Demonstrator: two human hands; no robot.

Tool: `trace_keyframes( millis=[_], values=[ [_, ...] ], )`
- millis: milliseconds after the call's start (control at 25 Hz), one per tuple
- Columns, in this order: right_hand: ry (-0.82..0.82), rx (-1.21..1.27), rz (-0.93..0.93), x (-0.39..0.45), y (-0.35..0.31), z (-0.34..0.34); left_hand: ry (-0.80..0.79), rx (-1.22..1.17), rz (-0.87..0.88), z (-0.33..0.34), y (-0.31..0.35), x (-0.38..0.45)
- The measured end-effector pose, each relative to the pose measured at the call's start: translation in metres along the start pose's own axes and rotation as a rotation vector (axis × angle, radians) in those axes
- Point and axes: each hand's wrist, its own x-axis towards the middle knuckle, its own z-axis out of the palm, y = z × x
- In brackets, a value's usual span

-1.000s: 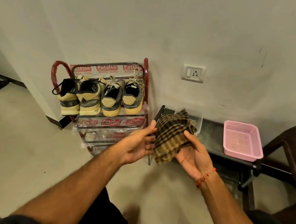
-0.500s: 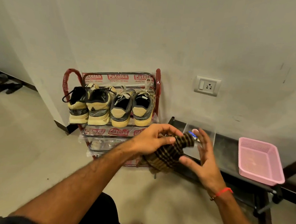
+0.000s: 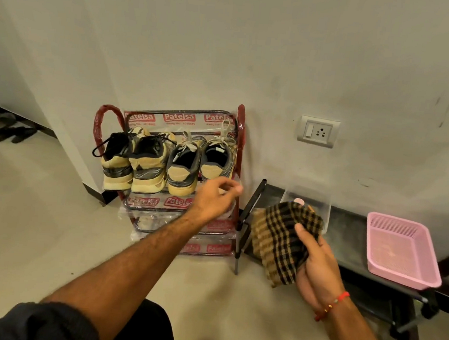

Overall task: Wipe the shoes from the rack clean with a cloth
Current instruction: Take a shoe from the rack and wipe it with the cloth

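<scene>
Four shoes (image 3: 163, 164) sit untouched on the rack's (image 3: 239, 133) top shelf. The cloth (image 3: 280, 238), earlier shared, is now gripped by the right hand (image 3: 315, 263) alone; the left hand (image 3: 215, 199), loosely curled, has been freed toward the rightmost shoe.

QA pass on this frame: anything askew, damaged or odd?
Only minor: the red metal shoe rack is wrapped in branded plastic film, and a black lace dangles off the leftmost tan sneaker. Nothing spilled or broken.
</scene>
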Motion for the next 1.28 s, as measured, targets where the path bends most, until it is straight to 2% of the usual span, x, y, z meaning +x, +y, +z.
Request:
trace_keyframes(
  millis=[80, 280, 400, 600, 680, 800, 880, 1080, 1280],
  values=[
    [0.033, 0.085, 0.002, 0.002, -0.008, -0.007, 0.098, 0.236, 0.049, -0.008, -0.020, 0.027],
    [0.073, 0.183, 0.058, 0.009, -0.015, -0.015, 0.047, 0.820, 0.253, -0.006, -0.021, 0.089],
    [0.056, 0.188, 0.088, 0.014, -0.017, -0.017, -0.038, 0.998, 0.101, 0.000, -0.019, 0.116],
    [0.027, 0.147, 0.142, 0.018, -0.014, -0.018, -0.039, 0.865, -0.112, 0.001, -0.005, 0.150],
    [0.030, 0.157, 0.148, 0.020, -0.012, -0.021, -0.052, 0.599, -0.251, -0.001, 0.006, 0.165],
    [0.028, 0.161, 0.158, 0.025, -0.010, -0.022, -0.013, 0.003, -0.450, -0.001, 0.019, 0.175],
    [0.037, 0.146, 0.167, 0.028, -0.008, -0.023, -0.001, -0.154, -0.516, -0.002, 0.022, 0.175],
    [0.038, 0.127, 0.153, 0.027, -0.013, -0.022, 0.166, -0.256, -0.463, -0.019, 0.019, 0.162],
    [0.019, 0.148, 0.086, 0.014, -0.024, -0.016, 0.183, -0.174, -0.284, -0.061, 0.042, 0.104]
  ],
)
